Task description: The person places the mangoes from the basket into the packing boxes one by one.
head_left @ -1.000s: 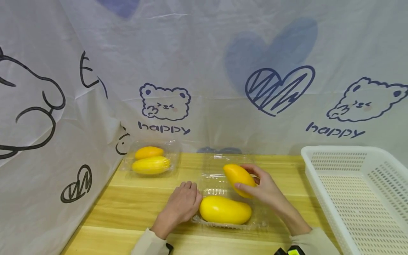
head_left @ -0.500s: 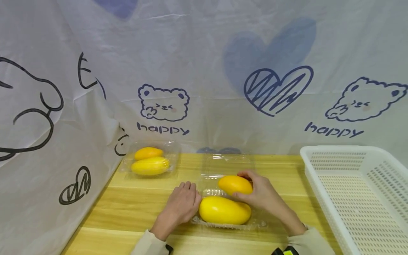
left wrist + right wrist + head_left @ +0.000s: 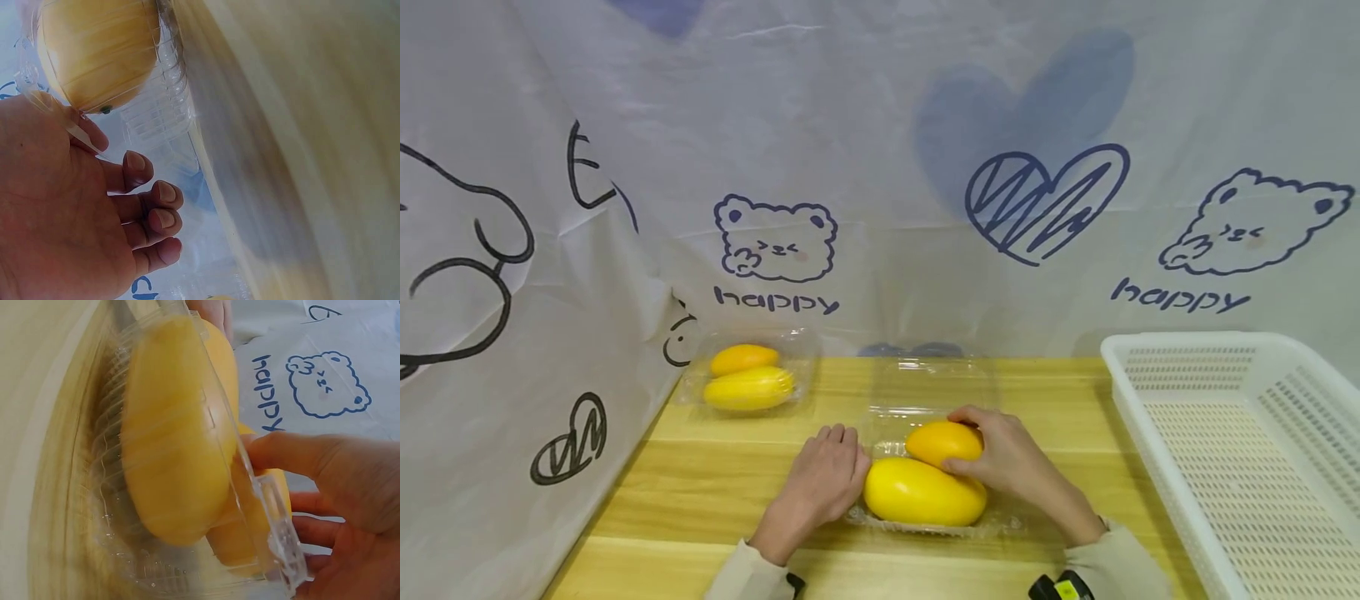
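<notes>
A clear plastic clamshell box (image 3: 1000,527) stands on the table with its lid (image 3: 934,385) folded back. Lengthwise along its front lies a large yellow mango (image 3: 923,493). Behind that, my right hand (image 3: 1011,454) holds a smaller orange-yellow mango (image 3: 942,442) by its right end, thumb in front and fingers behind. In the right wrist view the smaller mango (image 3: 240,540) shows through the box wall, against the large one. My left hand (image 3: 826,475) is at the box's left side, its thumb and forefinger pinching the plastic rim (image 3: 81,134), other fingers loosely bent.
At the back left, another clear plastic box (image 3: 805,346) holds an orange-yellow fruit (image 3: 745,358) and a yellow, faintly striped one (image 3: 748,389). A white perforated basket (image 3: 1120,392) stands on the right. Printed white cloth (image 3: 880,167) walls the back and left of the wooden table (image 3: 700,467).
My right hand has lowered the smaller mango into the box behind the large one, turning it from tilted to nearly level. The left hand has stayed at the box's left side.
</notes>
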Tool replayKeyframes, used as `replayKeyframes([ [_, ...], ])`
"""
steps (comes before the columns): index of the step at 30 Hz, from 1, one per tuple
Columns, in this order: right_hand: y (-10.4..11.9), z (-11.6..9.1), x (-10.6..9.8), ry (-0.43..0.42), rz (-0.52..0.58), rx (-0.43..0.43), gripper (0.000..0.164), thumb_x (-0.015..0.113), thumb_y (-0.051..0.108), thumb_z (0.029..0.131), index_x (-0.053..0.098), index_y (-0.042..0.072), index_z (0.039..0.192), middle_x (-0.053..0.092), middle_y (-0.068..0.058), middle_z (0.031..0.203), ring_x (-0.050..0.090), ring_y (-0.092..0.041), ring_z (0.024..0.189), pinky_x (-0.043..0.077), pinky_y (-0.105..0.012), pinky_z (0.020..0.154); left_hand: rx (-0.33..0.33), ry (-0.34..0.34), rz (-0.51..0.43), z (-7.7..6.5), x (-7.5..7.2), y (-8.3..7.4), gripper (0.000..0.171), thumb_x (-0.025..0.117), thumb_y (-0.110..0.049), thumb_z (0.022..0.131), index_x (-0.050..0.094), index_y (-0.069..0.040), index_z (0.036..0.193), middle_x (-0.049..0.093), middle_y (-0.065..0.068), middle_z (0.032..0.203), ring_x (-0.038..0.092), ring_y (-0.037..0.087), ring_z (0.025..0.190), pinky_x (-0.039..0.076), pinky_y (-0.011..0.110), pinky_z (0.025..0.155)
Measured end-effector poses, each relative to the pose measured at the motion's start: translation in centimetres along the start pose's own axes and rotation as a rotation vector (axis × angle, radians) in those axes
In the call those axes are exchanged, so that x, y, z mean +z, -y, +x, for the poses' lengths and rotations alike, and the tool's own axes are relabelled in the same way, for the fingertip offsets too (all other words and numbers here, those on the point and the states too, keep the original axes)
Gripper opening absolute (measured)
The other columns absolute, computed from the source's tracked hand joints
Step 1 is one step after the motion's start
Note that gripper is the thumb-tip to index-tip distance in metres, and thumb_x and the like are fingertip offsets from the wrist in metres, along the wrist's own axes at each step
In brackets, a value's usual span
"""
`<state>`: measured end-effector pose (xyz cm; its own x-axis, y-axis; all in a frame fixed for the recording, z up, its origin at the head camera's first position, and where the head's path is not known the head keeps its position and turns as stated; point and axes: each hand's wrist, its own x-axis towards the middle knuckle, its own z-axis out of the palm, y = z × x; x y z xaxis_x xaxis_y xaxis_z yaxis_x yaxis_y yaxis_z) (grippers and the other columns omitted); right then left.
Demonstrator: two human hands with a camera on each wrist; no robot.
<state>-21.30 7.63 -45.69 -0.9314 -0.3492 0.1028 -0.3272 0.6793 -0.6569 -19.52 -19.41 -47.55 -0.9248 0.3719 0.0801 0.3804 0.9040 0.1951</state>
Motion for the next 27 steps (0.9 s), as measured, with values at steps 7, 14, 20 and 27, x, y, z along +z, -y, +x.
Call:
replayKeyframes([
  [7, 0.6, 0.26, 0.01, 0.014, -0.032, -0.017, 0.056, 0.087, 0.029, 0.083, 0.067, 0.003, 0.128, 0.07, -0.01, 0.124, 0.065, -0.031, 0.11, 0.052, -0.049, 0.093, -0.004, 0.016, -0.003, -0.03, -0.05, 0.18, 0.027, 0.036, -0.02, 0.107, 0.053, -0.003, 0.093, 0.049, 0.01, 0.086, 0.045, 0.026, 0.08, 0.042, 0.043, 0.077],
  [14, 0.8, 0.31, 0.29, 0.034, -0.065, -0.052, 0.054, 0.085, 0.027, 0.085, 0.066, 0.001, 0.129, 0.068, -0.013, 0.128, 0.063, -0.034, 0.118, 0.05, -0.051, 0.099, -0.018, 0.018, 0.008, 0.01, -0.02, 0.12, 0.029, 0.035, -0.021, 0.107, 0.055, -0.003, 0.096, 0.052, 0.011, 0.089, 0.047, 0.026, 0.081, 0.043, 0.043, 0.076],
  [20, 0.73, 0.2, 0.38, 0.05, -0.057, -0.071, 0.054, 0.084, 0.021, 0.085, 0.065, 0.0, 0.131, 0.066, -0.014, 0.13, 0.061, -0.034, 0.12, 0.049, -0.051, 0.1, -0.023, 0.017, -0.012, -0.06, 0.04, 0.16, 0.029, 0.036, -0.021, 0.108, 0.054, -0.003, 0.094, 0.049, 0.01, 0.087, 0.046, 0.026, 0.082, 0.044, 0.044, 0.079],
  [27, 0.62, 0.01, 0.11, 0.075, -0.11, -0.134, 0.051, 0.082, 0.011, 0.082, 0.066, -0.001, 0.128, 0.067, -0.013, 0.128, 0.061, -0.035, 0.119, 0.047, -0.053, 0.102, -0.017, 0.012, -0.006, -0.02, 0.19, 0.24, 0.03, 0.035, -0.021, 0.108, 0.054, -0.003, 0.094, 0.05, 0.011, 0.087, 0.047, 0.027, 0.082, 0.044, 0.044, 0.078],
])
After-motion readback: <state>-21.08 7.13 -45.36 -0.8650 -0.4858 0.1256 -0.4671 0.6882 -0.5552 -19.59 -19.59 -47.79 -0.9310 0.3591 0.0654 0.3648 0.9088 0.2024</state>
